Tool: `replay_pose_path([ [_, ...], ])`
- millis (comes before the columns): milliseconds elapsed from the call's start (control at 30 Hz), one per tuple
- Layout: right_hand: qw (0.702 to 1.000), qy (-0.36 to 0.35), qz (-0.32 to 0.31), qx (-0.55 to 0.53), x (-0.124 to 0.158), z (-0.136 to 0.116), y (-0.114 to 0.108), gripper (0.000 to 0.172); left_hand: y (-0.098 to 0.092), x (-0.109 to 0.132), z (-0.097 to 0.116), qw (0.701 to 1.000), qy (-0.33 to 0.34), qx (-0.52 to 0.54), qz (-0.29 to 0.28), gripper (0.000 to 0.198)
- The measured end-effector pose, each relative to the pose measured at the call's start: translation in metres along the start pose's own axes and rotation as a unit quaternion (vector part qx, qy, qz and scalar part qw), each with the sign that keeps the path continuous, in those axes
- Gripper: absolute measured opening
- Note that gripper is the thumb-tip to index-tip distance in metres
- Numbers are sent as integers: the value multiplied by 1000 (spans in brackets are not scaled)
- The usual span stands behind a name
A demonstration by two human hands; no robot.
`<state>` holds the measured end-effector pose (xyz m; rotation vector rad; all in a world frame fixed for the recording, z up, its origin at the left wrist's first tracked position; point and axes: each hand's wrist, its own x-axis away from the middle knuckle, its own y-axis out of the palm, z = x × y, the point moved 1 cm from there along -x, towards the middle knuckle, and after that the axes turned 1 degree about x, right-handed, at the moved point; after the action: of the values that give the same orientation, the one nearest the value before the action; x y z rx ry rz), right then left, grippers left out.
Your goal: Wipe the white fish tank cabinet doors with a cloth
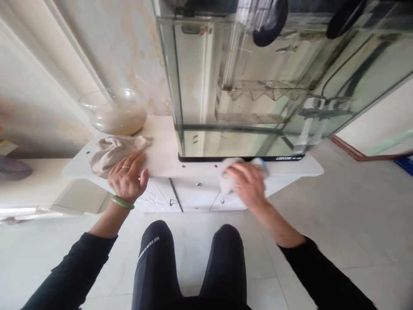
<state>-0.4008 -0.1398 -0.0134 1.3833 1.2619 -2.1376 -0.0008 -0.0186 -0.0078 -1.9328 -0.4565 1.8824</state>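
My right hand point(250, 183) is closed around a pale cleaning cloth point(228, 175) at the front edge of the white cabinet top point(164, 148), just below the black base strip of a glass fish tank point(213, 144). The hand and cloth are slightly blurred, and a small blue and white bit shows beside the fingers. My left hand point(128, 176) lies on the cabinet's left front corner with its fingers stretched out. It rests against a crumpled beige cloth point(111, 153), partly covering it.
Behind the beige cloth stands a round glass bowl point(118, 114) with cloudy contents. Inside the tank are a clear compartment and a pump fitting point(319, 107). White cabinet doors point(190, 193) face my knees. A low ledge point(35, 176) runs along the left wall.
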Motion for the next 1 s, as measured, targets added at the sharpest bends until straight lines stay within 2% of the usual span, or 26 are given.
replay_pose_path([
  [67,999,-17,-5,27,37,62,-23,27,2,0,-1,1000,11,-21,10,57],
  [133,998,-1,-1,55,71,109,-37,27,3,1,-2,999,23,-36,18,58],
  [200,993,38,66,88,100,130,-42,26,4,2,-2,999,17,-38,16,60],
  [233,985,80,116,100,111,129,-40,26,5,3,-2,999,8,-34,12,62],
  [300,953,188,212,106,128,105,-27,31,5,3,-1,1000,-13,-23,4,65],
  [367,919,291,256,74,130,59,0,43,6,4,0,1000,-8,-18,15,62],
  [433,912,340,230,1,117,7,40,54,6,3,0,999,15,-13,39,56],
  [500,908,359,213,-44,94,-40,84,60,6,4,-1,998,35,0,61,55],
  [633,873,427,236,-29,52,-108,156,76,9,7,-1,989,33,69,123,56],
  [667,866,435,248,-25,47,-124,170,77,11,10,2,982,35,103,153,54],
  [700,871,424,243,-38,43,-141,183,76,16,13,6,972,39,142,185,52],
  [767,912,353,182,-102,38,-171,206,67,28,23,21,946,52,216,237,49],
  [800,937,294,119,-149,36,-183,215,61,36,30,30,933,57,247,254,48],
  [833,952,230,45,-197,35,-189,221,53,44,39,39,924,61,273,261,48],
  [900,952,135,-78,-264,38,-181,219,41,56,64,55,916,64,306,250,50],
  [967,946,114,-134,-271,53,-147,201,41,62,96,60,919,59,324,215,52],
  [1000,953,138,-132,-235,65,-124,187,43,63,112,58,923,51,327,195,53],
])
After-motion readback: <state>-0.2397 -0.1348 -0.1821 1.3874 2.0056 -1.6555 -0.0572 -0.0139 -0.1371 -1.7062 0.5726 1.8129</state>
